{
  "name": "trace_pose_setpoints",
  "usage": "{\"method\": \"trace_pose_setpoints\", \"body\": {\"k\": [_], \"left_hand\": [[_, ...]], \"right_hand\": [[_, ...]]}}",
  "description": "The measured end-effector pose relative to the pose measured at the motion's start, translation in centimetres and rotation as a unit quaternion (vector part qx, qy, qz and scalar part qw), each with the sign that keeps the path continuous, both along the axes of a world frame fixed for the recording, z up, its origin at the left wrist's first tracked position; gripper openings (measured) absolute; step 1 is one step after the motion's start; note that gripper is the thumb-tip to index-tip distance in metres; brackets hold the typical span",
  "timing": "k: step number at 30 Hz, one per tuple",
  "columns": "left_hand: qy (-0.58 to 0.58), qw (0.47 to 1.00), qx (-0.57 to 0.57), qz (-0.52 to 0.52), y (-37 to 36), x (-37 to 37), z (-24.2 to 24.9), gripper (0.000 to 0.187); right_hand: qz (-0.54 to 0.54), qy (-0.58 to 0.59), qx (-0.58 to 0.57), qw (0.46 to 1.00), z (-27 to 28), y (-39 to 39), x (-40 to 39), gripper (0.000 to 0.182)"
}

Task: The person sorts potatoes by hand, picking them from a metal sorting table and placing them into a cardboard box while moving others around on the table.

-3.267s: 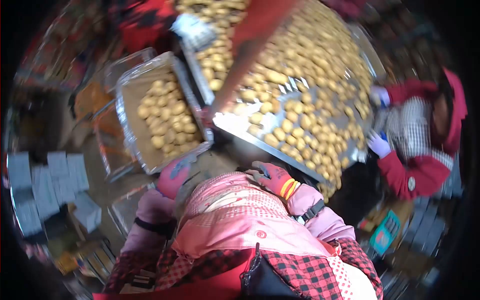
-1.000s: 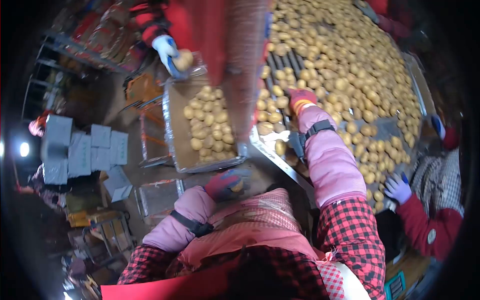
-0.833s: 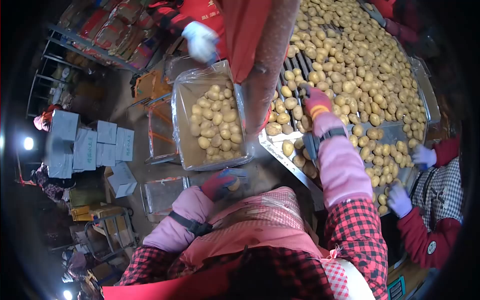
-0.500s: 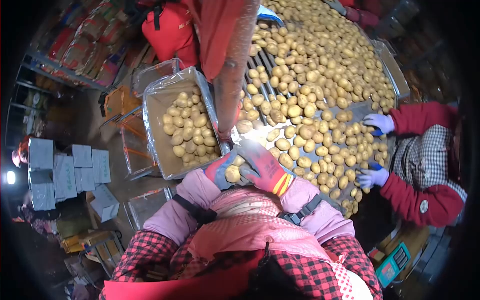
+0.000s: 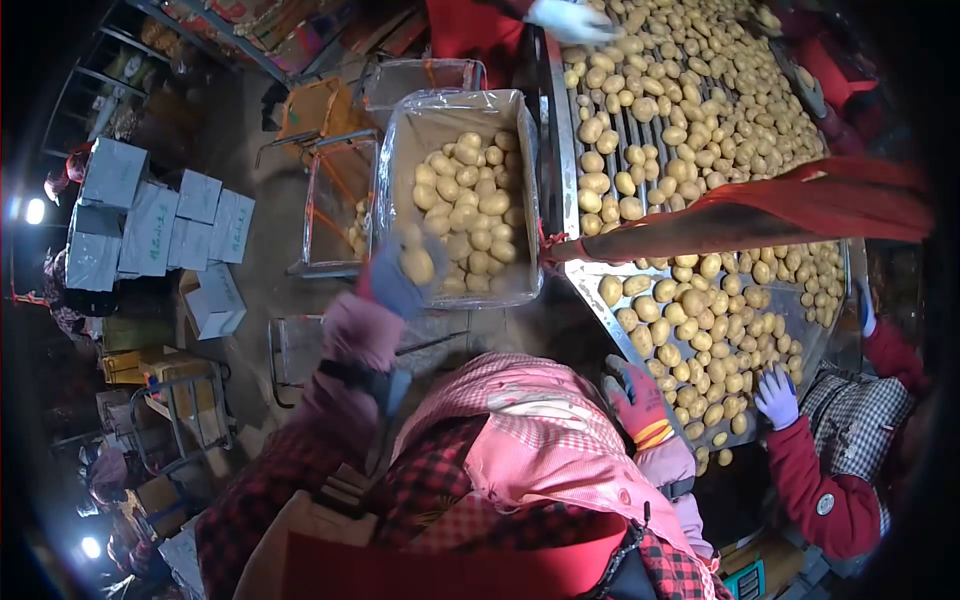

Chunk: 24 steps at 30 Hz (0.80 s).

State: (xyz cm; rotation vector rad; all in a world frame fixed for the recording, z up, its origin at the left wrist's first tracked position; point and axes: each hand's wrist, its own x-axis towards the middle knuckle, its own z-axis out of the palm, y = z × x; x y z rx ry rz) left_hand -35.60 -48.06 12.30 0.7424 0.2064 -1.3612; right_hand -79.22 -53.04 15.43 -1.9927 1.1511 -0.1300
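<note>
Potato (image 5: 417, 266) clasped by left hand (image 5: 397, 282) at lined box (image 5: 402, 150), right hand (image 5: 632, 393) released; cartons (image 5: 148, 225) with green characters, illegibly small.

Potato (image 5: 417, 265) in left hand (image 5: 396, 284), apparently by the lined box (image 5: 425, 120).

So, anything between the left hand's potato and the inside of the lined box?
Nothing visible. The left hand holds the potato at the near left corner of the lined box, whose top is open. The red-draped pole is right of the box, not between.
</note>
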Motion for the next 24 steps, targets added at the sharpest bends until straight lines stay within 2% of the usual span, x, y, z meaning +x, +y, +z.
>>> {"method": "trace_pose_setpoints", "body": {"k": [1,2,4,6,7,10,13,16,19,21,22,24], "left_hand": [[-0.149,0.988,-0.038,-0.028,-1.0,2.9,-0.6,0.027],[-0.293,0.953,-0.063,-0.036,-2.0,5.7,-1.0,0.031],[-0.123,0.962,-0.238,-0.06,-5.2,12.5,-0.4,0.041],[-0.366,0.915,-0.146,0.09,-8.7,15.1,1.2,0.043],[-0.093,0.966,-0.226,0.083,-9.4,15.1,6.0,0.044],[-0.049,0.946,-0.32,0.035,-9.4,16.2,9.1,0.032],[-0.14,0.956,-0.202,0.163,-9.4,15.3,10.1,0.033],[-0.112,0.967,-0.194,0.121,-8.8,13.8,10.4,0.033],[-0.028,0.95,-0.311,-0.005,-8.0,15.2,7.2,0.027],[-0.131,0.953,-0.274,0.014,-6.8,13.2,5.9,0.033],[-0.292,0.926,-0.237,-0.019,-6.7,13.4,3.9,0.038],[-0.603,0.785,-0.12,-0.067,-6.5,13.9,-0.1,0.051]], "right_hand": [[0.003,-0.016,-0.009,1.0,-0.4,0.0,-0.1,0.048],[-0.001,-0.015,-0.009,1.0,-0.7,-0.1,-0.1,0.047],[-0.011,-0.014,-0.011,1.0,-0.9,-0.5,-0.1,0.046],[-0.012,-0.015,-0.039,0.999,-0.4,-0.6,0.2,0.046],[-0.012,-0.022,-0.047,0.999,-0.3,-0.6,0.2,0.046],[-0.032,-0.021,-0.038,0.999,-0.5,-0.1,-0.2,0.048],[-0.028,-0.005,-0.059,0.998,-0.9,0.7,-0.9,0.048],[-0.015,-0.006,-0.052,0.999,-1.1,0.5,-0.7,0.049],[-0.021,0.005,-0.027,0.999,-1.0,0.5,-0.5,0.049],[-0.03,0.022,-0.011,0.999,-0.6,0.5,-0.3,0.05],[-0.03,0.034,-0.016,0.999,-1.0,0.7,-0.6,0.051],[-0.033,0.058,-0.029,0.997,-2.2,1.1,-1.8,0.053]]}}
